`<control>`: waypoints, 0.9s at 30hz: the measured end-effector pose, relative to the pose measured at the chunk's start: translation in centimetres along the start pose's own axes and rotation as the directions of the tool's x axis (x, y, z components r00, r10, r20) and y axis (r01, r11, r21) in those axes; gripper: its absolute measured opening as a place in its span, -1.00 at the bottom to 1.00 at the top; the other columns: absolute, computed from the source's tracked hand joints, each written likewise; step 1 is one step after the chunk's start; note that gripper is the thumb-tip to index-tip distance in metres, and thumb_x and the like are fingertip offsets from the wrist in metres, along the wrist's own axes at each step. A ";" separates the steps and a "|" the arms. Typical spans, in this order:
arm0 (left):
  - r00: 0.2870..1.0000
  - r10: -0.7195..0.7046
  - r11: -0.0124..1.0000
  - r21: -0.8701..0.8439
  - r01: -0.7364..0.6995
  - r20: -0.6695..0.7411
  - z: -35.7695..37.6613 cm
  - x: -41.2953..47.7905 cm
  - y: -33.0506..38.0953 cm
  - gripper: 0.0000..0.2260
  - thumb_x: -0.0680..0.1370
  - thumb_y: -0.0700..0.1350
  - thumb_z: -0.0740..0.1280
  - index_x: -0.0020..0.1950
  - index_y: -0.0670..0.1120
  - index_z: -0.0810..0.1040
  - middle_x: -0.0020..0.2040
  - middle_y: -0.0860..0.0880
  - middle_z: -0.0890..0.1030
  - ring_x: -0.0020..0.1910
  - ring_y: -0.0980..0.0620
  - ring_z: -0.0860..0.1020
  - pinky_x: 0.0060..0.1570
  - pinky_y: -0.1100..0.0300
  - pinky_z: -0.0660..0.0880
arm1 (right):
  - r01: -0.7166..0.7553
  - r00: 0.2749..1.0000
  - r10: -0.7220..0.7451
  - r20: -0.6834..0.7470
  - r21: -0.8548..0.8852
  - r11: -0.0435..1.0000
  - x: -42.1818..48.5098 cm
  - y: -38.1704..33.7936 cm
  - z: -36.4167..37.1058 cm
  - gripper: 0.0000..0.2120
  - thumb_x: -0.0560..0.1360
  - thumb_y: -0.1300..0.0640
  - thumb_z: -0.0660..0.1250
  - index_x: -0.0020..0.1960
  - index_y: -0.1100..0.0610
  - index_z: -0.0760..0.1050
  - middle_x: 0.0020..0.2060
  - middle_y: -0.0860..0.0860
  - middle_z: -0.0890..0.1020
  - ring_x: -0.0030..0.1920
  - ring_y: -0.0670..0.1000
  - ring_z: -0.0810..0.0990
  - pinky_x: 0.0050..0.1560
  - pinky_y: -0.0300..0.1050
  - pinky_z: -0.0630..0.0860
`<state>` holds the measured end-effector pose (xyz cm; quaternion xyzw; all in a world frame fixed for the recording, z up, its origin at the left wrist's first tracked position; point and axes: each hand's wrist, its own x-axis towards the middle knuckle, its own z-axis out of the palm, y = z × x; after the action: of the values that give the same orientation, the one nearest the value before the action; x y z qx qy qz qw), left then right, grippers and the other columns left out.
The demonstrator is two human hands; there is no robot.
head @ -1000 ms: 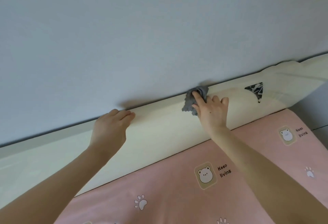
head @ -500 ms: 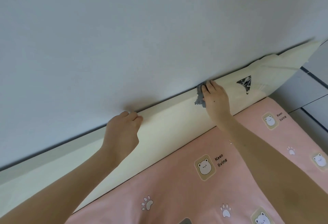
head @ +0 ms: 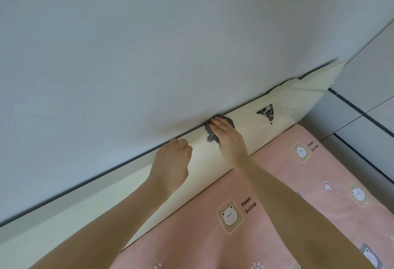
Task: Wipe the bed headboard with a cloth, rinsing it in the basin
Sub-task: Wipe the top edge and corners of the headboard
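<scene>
A home bedroom is shown. A bed is made up with a pink sheet [head: 283, 185] printed with cartoon bears, paw prints and the words "Keep living". A cream headboard [head: 215, 160] is set against a plain pale wall [head: 170, 44]. Grey flat-fronted panels [head: 366, 89], seemingly built-in cabinet fronts, are seen beside the bed at the right.

A bed with a cream headboard [head: 102, 207] set against a pale grey wall [head: 149, 44]; just below the headboard, a pink bedsheet [head: 283, 175] covers the mattress, printed with bear faces, paw prints and the words "Keep living"; toward the headboard's right end, a dark triangular patch [head: 266, 112] marks its cream surface; both hands rest on its top edge.
</scene>
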<state>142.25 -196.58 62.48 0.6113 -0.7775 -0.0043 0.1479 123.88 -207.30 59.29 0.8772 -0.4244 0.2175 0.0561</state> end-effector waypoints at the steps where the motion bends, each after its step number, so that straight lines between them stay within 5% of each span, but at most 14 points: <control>1: 1.000 -0.020 1.000 -0.002 0.020 0.002 0.4 0.6 0.3 -0.70 -0.02 -0.37 0.50 -0.38 -0.10 0.60 -0.37 0.02 0.57 -0.41 0.00 0.53 -0.55 0.20 0.48 | -0.019 1.000 0.019 0.022 -0.001 1.000 0.2 1.4 -0.1 -0.63 0.36 0.34 0.18 0.11 0.28 0.59 0.08 0.14 0.65 0.14 0.17 0.60 0.09 0.05 0.58; 3: 0.997 -0.073 0.997 -0.013 0.073 -0.006 0.6 1.8 1.2 -0.75 0.09 -0.31 0.53 -0.32 -0.07 0.62 -0.31 0.05 0.58 -0.33 0.02 0.53 -0.46 0.20 0.51 | -0.042 0.998 0.042 0.037 -0.001 0.999 0.3 4.4 -0.1 -0.61 0.38 0.37 0.17 0.16 0.28 0.57 0.13 0.15 0.63 0.19 0.18 0.57 0.15 0.06 0.52; 7: 0.985 -0.153 0.988 -0.016 0.155 0.082 1.0 4.8 3.3 -0.73 0.45 -0.32 0.23 0.11 -0.13 0.54 0.07 -0.02 0.55 0.04 -0.05 0.45 -0.02 0.11 0.46 | -0.088 0.995 0.088 0.038 0.004 0.996 0.8 10.9 -0.7 -0.53 0.29 0.53 0.35 0.18 0.31 0.54 0.15 0.21 0.60 0.20 0.24 0.55 0.21 0.10 0.41; 9: 0.977 -0.198 0.980 0.014 0.198 0.081 1.4 6.0 4.6 -0.73 0.41 -0.31 0.29 0.08 -0.11 0.55 0.02 -0.02 0.56 -0.02 -0.05 0.47 -0.10 0.14 0.47 | -0.106 0.994 0.105 0.033 0.011 0.994 1.1 13.4 -0.9 -0.51 0.26 0.56 0.36 0.17 0.32 0.55 0.13 0.22 0.61 0.19 0.25 0.55 0.22 0.13 0.40; 13: 0.963 -0.270 0.959 0.090 0.269 -0.006 3.1 7.8 6.9 -0.71 0.06 -0.22 0.54 -0.28 -0.04 0.59 -0.33 0.03 0.52 -0.36 0.01 0.47 -0.45 0.23 0.42 | -0.129 0.986 0.135 -0.097 0.065 0.989 0.9 12.8 0.0 -0.58 0.29 0.47 0.18 0.10 0.35 0.57 0.07 0.24 0.63 0.14 0.28 0.57 0.16 0.28 0.48; 18: 0.935 -0.337 0.934 0.088 0.347 -0.113 4.5 9.5 8.9 -0.74 0.12 -0.29 0.50 -0.25 -0.13 0.58 -0.29 -0.04 0.55 -0.33 -0.07 0.50 -0.40 0.16 0.43 | -0.018 0.991 0.032 -0.129 0.112 0.994 -0.3 8.7 2.2 -0.57 0.37 0.35 0.08 0.15 0.26 0.55 0.13 0.11 0.61 0.25 0.09 0.42 0.26 0.10 0.31; 22: 0.941 -0.313 0.943 0.071 0.324 -0.127 5.1 10.8 9.1 -0.75 0.20 -0.28 0.53 -0.18 -0.15 0.60 -0.24 -0.06 0.58 -0.29 -0.11 0.54 -0.38 0.13 0.51 | 0.124 0.979 -0.114 -0.168 0.052 0.991 -0.1 12.6 1.9 -0.57 0.41 0.36 0.05 0.19 0.25 0.53 0.17 0.11 0.59 0.26 0.07 0.39 0.25 0.04 0.31; 27: 0.954 -0.265 0.958 0.076 0.277 -0.138 5.5 12.7 9.8 -0.76 0.21 -0.26 0.55 -0.17 -0.14 0.62 -0.23 -0.04 0.61 -0.27 -0.10 0.57 -0.33 0.17 0.53 | 0.016 0.988 -0.023 -0.154 -0.048 0.999 0.7 21.9 1.3 -0.54 0.37 0.36 0.04 0.21 0.26 0.49 0.21 0.18 0.56 0.27 0.13 0.38 0.25 0.06 0.28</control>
<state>129.04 -207.13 61.85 0.7173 -0.6748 0.0510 0.1658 107.87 -222.12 56.52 0.8603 -0.4151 0.2743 0.1112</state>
